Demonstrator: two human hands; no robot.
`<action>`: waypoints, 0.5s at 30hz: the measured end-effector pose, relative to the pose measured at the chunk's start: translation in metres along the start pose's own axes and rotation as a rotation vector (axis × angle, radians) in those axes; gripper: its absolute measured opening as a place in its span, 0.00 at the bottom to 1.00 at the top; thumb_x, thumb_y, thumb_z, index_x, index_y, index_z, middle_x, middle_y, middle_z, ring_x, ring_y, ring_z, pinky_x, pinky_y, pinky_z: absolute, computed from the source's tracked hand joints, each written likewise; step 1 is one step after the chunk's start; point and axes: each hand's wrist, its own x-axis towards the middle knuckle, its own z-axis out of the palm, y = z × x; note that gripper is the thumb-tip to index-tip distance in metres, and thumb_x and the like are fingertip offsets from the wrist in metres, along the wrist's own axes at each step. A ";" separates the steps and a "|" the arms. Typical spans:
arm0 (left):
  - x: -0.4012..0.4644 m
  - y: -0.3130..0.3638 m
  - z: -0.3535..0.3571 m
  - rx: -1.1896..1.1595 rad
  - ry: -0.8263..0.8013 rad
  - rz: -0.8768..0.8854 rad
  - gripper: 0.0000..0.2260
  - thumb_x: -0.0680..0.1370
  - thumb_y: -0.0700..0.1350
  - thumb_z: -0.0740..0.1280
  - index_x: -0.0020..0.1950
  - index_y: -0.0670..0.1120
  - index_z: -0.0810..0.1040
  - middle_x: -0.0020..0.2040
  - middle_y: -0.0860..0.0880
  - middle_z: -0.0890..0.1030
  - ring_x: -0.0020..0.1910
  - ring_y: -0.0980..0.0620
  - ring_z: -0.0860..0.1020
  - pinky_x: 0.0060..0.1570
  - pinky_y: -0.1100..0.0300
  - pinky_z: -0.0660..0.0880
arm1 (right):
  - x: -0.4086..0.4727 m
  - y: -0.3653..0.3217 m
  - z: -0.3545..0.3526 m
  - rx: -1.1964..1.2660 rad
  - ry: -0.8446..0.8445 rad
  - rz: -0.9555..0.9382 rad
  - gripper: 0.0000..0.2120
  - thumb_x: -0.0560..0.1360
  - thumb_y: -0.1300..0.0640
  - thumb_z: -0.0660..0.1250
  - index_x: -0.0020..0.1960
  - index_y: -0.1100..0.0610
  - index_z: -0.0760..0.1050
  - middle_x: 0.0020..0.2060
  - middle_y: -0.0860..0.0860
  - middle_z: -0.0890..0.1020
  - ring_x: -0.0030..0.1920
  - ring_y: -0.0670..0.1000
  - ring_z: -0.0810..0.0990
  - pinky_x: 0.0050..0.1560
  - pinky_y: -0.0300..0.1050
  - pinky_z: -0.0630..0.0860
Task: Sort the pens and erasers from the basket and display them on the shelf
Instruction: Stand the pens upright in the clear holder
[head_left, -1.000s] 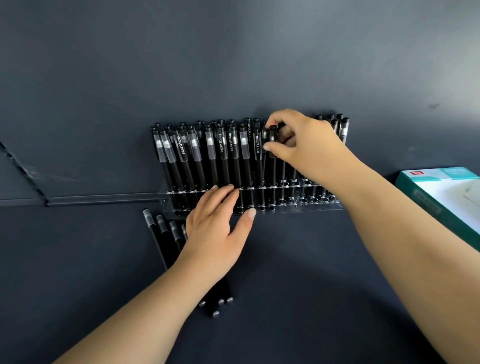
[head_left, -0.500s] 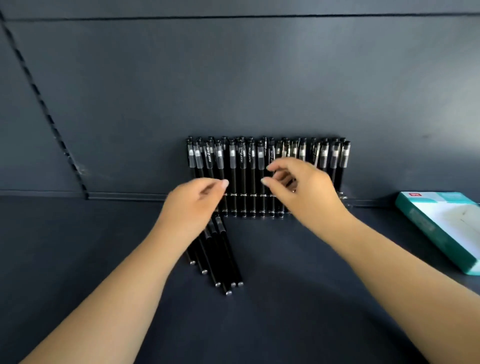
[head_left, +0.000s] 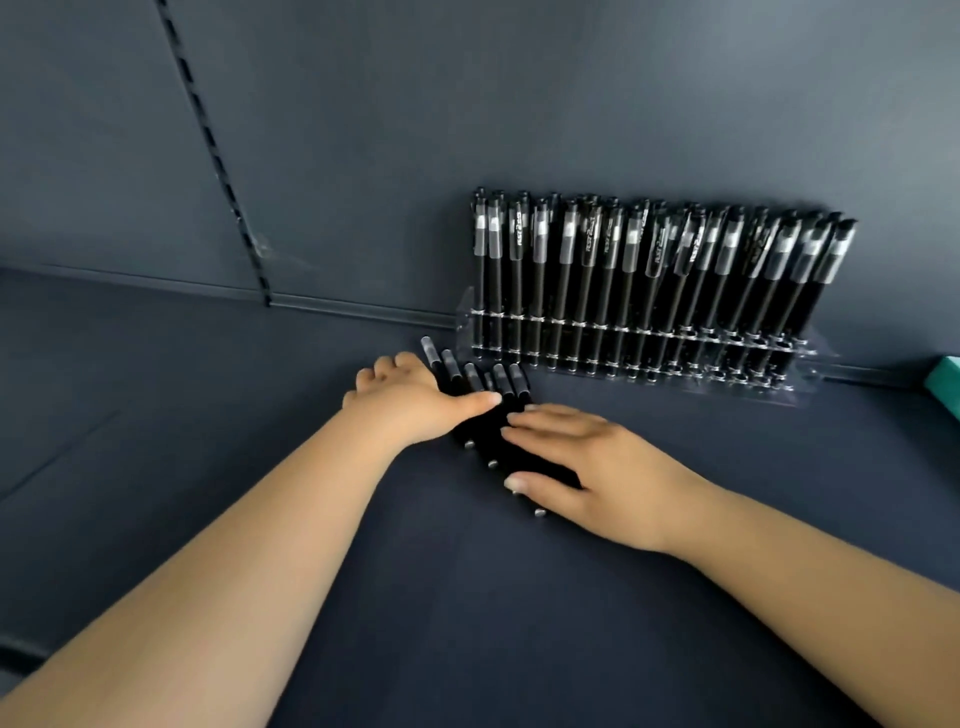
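A small bunch of loose black pens (head_left: 485, 410) lies flat on the dark shelf (head_left: 519, 623), their clear-capped ends pointing toward the back wall (head_left: 467, 104) and their tips toward the camera. The left hand (head_left: 410, 400) rests on the left side of the bunch, thumb stretched across the barrels; its fingers curl down on the far side of the pens (how far they wrap under cannot be told). The right hand (head_left: 587, 467) lies on the right side of the same bunch with fingers straight and nearly flat, fingertips on the barrels and thumb against the pens' lower ends.

Just behind and to the right of the loose pens stands a clear acrylic rack (head_left: 649, 358), set against the back wall. It holds a full row of black pens (head_left: 660, 260) upright, caps up, those at the right end leaning slightly right. At the far right edge of the view a corner of a teal box (head_left: 948, 376) shows on the shelf, well apart from the hands. A slotted upright strip (head_left: 213, 150) runs down the wall at left.
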 end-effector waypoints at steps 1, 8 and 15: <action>0.002 -0.001 -0.001 0.009 -0.031 0.005 0.43 0.68 0.70 0.61 0.74 0.44 0.58 0.74 0.44 0.57 0.72 0.43 0.56 0.68 0.50 0.60 | 0.000 0.001 0.000 -0.006 -0.001 -0.003 0.26 0.77 0.42 0.53 0.73 0.47 0.57 0.73 0.41 0.57 0.71 0.36 0.47 0.65 0.28 0.42; 0.008 -0.006 -0.017 -0.128 -0.185 0.019 0.33 0.70 0.59 0.69 0.69 0.43 0.67 0.68 0.44 0.70 0.65 0.45 0.69 0.55 0.58 0.65 | 0.003 0.004 0.001 0.010 0.018 -0.012 0.38 0.70 0.29 0.44 0.72 0.48 0.61 0.72 0.42 0.60 0.69 0.36 0.50 0.69 0.33 0.47; 0.010 -0.001 -0.024 -0.101 -0.193 0.040 0.32 0.72 0.56 0.69 0.71 0.43 0.64 0.70 0.44 0.68 0.67 0.44 0.67 0.58 0.56 0.65 | 0.005 0.009 0.005 0.050 0.061 -0.038 0.42 0.66 0.26 0.43 0.69 0.50 0.66 0.70 0.44 0.66 0.70 0.40 0.56 0.68 0.36 0.51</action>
